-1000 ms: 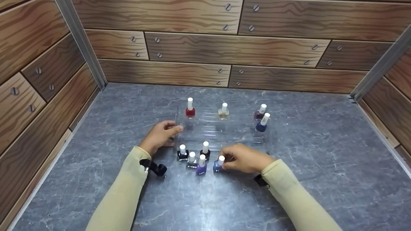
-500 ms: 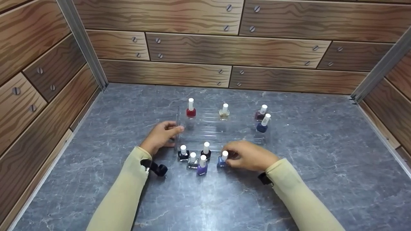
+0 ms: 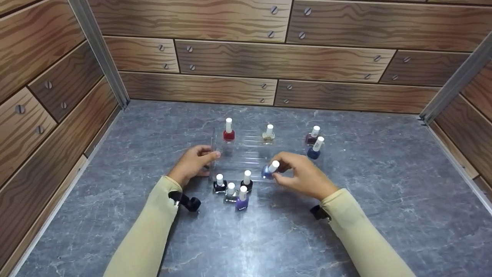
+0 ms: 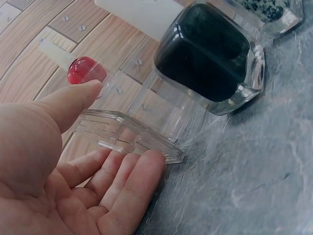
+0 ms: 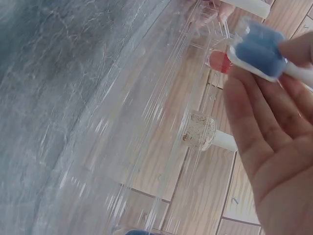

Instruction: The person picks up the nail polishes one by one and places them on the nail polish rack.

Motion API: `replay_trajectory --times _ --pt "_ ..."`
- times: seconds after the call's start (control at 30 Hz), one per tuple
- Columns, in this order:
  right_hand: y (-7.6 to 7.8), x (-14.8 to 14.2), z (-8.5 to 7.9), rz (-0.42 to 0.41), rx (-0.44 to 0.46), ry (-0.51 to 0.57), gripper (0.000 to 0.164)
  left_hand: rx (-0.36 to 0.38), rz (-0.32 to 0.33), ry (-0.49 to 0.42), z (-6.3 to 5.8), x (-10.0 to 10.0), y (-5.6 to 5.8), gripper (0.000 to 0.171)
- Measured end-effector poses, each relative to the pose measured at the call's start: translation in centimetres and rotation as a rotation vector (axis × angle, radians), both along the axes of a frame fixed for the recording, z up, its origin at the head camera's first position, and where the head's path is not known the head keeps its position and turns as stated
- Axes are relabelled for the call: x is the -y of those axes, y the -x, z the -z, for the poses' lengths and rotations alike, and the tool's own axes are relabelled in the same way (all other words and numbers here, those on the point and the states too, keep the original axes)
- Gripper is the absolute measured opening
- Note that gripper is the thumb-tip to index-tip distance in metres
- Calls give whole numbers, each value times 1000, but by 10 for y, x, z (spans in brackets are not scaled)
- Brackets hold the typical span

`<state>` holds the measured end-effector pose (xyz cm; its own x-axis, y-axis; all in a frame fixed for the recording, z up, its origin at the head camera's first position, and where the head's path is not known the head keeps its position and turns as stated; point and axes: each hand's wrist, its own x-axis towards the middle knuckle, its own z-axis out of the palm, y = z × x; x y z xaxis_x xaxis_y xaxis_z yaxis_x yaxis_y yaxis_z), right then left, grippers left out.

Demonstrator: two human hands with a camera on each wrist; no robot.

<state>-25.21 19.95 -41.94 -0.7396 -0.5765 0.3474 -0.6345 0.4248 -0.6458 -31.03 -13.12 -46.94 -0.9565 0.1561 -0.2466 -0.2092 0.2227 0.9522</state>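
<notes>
In the head view, my right hand (image 3: pixel 305 177) pinches a light blue nail polish bottle (image 3: pixel 267 172) with a white cap. The tilted bottle is off the table, over the front of a clear stepped stand (image 3: pixel 261 155). My left hand (image 3: pixel 192 163) holds the stand's left side, thumb over the edge and fingers along the outside, as the left wrist view shows. Before the stand are two dark bottles (image 3: pixel 220 186), a glittery clear bottle (image 3: pixel 231 195) and a purple bottle (image 3: pixel 242 202).
On the stand are a red bottle (image 3: pixel 229 135), a gold-flecked bottle (image 3: pixel 268 137), a dark plum bottle (image 3: pixel 311 139) and a dark blue bottle (image 3: pixel 313 153). A grey marbled table (image 3: pixel 384 192) lies below. Wood-patterned walls (image 3: pixel 230 57) enclose the back and sides.
My right hand has lifted the light blue bottle off the table and moved it away from me and slightly right, over the stand's front. My left hand has stayed at the stand's side.
</notes>
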Motion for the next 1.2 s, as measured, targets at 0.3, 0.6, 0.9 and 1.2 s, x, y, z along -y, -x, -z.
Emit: replay_trajectory --times 0.3,0.6,0.9,1.2 --pt "3 0 1 182 -139 161 27 -10 1 1 1 1 -1 73" --pt "10 -5 4 294 -165 265 24 -12 5 2 1 1 0 71" --pt "18 -4 10 383 -60 215 24 -12 11 -8 1 0 0 74" --pt "30 4 11 352 0 74 21 -12 0 -11 3 0 1 67"
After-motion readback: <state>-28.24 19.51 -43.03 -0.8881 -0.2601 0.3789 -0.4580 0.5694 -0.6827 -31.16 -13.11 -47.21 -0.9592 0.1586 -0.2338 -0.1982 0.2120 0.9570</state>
